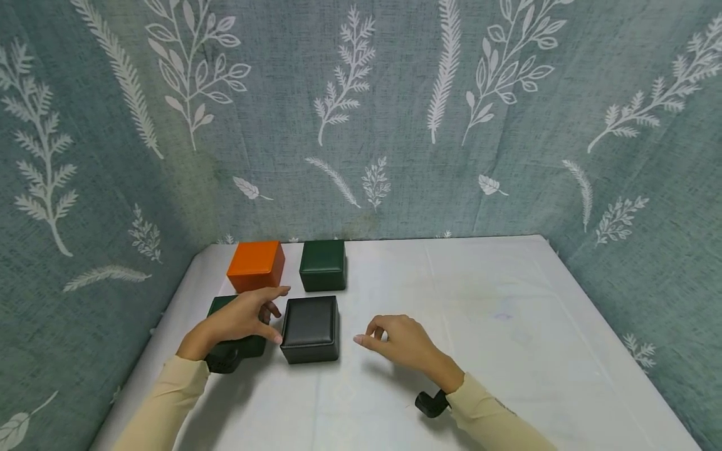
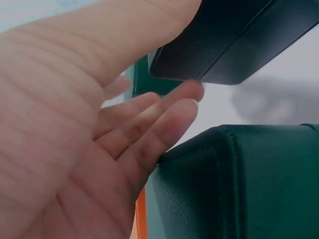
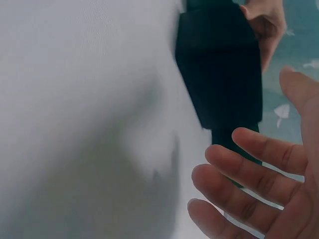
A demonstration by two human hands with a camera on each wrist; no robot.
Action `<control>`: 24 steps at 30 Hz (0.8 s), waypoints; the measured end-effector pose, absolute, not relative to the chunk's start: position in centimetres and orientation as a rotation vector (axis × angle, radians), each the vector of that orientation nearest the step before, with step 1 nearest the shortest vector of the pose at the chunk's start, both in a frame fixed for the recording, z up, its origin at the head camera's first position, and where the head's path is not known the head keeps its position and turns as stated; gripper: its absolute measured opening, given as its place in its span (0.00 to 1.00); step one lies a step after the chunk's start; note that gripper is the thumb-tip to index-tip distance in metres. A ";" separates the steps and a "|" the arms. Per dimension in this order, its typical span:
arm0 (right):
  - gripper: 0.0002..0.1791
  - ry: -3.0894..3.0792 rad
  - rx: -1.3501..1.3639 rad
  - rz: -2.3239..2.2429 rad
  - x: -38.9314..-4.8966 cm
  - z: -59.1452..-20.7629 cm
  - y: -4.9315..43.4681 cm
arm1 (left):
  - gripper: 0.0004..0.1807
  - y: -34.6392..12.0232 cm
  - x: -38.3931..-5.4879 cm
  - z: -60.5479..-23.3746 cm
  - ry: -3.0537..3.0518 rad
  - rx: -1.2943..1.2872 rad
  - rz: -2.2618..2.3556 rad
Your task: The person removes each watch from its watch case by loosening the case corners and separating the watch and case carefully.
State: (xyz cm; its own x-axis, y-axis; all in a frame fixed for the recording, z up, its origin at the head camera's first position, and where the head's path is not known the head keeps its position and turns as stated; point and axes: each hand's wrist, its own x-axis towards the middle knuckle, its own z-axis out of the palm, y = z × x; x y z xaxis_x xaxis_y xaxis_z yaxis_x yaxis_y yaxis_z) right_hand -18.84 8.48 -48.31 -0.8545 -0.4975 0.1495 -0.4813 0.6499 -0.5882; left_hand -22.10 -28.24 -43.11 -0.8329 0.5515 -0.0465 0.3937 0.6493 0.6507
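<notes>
A black leather-look box stands on the white table, between the two hands. My left hand is just to its left with fingers loosely spread, the thumb tip right at the box's left side. In the head view that hand partly hides a dark green box; its corner shows beside the fingers in the left wrist view. To the right of the black box, my right hand hovers over the table, empty. Its fingers are relaxed and slightly bent in the right wrist view.
Behind the black box are an orange box at the back left and another dark green box beside it. Patterned blue-green cloth rises along the back and sides of the white table.
</notes>
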 end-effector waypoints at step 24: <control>0.25 2.862 -1.102 -0.835 -19.3 -49.7 3.6 | 0.63 -27.7 -22.2 -43.3 2.615 0.748 0.790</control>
State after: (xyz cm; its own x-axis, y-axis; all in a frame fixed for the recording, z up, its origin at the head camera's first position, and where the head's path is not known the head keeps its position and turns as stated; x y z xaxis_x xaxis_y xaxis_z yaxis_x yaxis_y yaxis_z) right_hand -19.26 3.65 -49.67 -0.7590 -0.6145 0.2152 -0.6338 0.6215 -0.4604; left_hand -22.24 -27.66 -43.35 -0.8160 0.5614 -0.1376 0.3914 0.7119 0.5831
